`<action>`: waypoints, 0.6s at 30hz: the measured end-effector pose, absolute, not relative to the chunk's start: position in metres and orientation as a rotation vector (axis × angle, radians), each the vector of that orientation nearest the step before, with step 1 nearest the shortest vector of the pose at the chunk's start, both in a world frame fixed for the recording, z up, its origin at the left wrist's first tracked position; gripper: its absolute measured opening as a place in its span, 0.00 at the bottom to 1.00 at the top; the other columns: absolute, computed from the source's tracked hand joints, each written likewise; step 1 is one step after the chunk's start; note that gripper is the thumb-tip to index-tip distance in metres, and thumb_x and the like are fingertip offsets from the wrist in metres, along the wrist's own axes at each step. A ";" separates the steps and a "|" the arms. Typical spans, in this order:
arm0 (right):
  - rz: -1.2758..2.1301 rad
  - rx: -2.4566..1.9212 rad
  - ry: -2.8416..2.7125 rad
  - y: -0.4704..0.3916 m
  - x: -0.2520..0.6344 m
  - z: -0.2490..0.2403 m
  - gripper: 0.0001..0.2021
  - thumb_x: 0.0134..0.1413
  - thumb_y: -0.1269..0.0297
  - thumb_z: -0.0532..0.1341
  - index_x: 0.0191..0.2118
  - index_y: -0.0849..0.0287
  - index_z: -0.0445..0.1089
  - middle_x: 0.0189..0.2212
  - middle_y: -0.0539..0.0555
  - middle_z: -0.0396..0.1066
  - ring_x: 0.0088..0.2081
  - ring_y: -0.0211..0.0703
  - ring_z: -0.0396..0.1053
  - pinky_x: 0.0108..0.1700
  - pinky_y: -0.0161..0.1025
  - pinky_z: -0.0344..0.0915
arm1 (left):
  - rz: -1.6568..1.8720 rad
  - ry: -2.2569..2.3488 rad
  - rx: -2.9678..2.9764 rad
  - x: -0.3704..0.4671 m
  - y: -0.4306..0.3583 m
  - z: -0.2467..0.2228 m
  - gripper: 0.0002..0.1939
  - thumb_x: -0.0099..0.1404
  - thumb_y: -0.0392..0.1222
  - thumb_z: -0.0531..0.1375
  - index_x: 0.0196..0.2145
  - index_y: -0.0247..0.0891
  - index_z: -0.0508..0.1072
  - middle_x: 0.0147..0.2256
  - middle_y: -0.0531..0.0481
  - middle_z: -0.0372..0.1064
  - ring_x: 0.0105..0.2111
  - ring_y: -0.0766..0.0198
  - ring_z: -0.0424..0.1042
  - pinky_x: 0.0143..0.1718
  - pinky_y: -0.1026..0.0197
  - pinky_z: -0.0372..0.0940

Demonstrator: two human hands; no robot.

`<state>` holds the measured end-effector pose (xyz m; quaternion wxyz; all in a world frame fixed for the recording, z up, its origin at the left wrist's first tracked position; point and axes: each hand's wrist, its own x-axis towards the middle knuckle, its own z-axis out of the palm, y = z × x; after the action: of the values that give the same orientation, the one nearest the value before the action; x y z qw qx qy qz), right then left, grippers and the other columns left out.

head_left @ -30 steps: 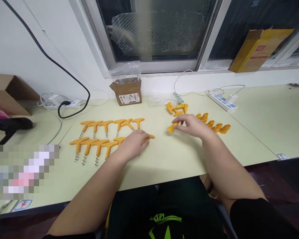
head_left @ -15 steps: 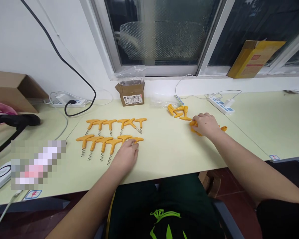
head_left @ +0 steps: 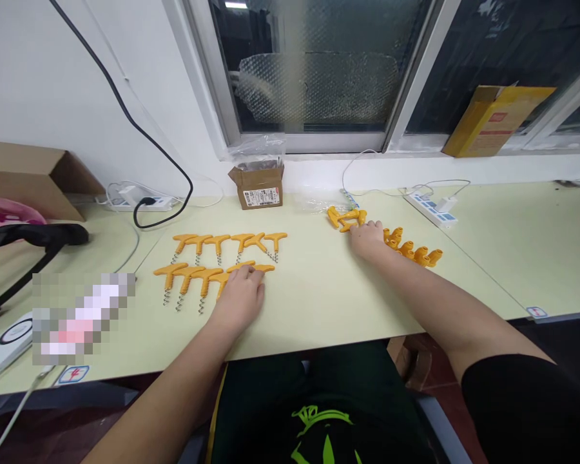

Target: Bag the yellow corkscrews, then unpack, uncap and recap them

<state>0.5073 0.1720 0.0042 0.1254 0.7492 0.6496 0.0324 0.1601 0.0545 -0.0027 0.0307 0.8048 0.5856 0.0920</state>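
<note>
My left hand (head_left: 241, 293) rests on the right end of the front row of yellow T-handled corkscrews (head_left: 207, 277), its fingers curled over a handle. Behind it lies a back row of similar corkscrews (head_left: 217, 241) with metal spirals toward me. My right hand (head_left: 368, 240) is at the loose yellow handles (head_left: 336, 216), its fingers bent down over one; the fingertips are partly hidden, so what they grip is unclear. To the right of that hand stand several yellow pieces (head_left: 408, 248) in a cluster, partly behind my forearm.
A small open cardboard box (head_left: 261, 188) stands by the window. Power strips (head_left: 430, 209) with cables lie at the back. On the left are a black stand (head_left: 38, 238), a white round-pad device (head_left: 9, 338) and a large carton (head_left: 19, 167). A yellow box (head_left: 500, 122) leans on the window.
My right hand has moved left from the yellow cluster to the loose handles, uncovering the cluster. My left hand has shifted slightly left along the front row.
</note>
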 end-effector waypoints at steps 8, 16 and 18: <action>0.067 2.220 1.903 0.180 0.518 0.011 0.17 0.61 0.61 0.61 0.53 0.57 0.76 0.49 0.68 0.74 0.58 0.68 0.62 0.56 0.57 0.51 | 0.360 1.838 2.461 0.143 0.048 -0.001 0.18 0.71 0.38 0.49 0.46 0.34 0.78 0.45 0.36 0.74 0.47 0.45 0.72 0.53 0.45 0.68; 0.374 2.790 2.240 0.155 0.539 0.044 0.12 0.62 0.61 0.59 0.47 0.58 0.75 0.39 0.64 0.77 0.48 0.63 0.67 0.51 0.59 0.59 | 0.548 1.756 2.517 0.148 0.053 0.014 0.14 0.70 0.38 0.53 0.45 0.37 0.77 0.47 0.39 0.74 0.49 0.45 0.72 0.53 0.46 0.68; 0.450 2.897 2.580 0.145 0.537 0.051 0.11 0.62 0.58 0.59 0.44 0.58 0.74 0.39 0.62 0.76 0.44 0.58 0.68 0.50 0.56 0.62 | 0.656 1.710 2.526 0.159 0.059 0.026 0.12 0.70 0.38 0.54 0.45 0.38 0.77 0.47 0.40 0.75 0.50 0.46 0.72 0.54 0.46 0.67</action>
<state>0.5366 0.1448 0.0514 -0.3724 0.6885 0.6131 0.1069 0.1590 0.0586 0.0256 0.0108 0.8095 0.5481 0.2102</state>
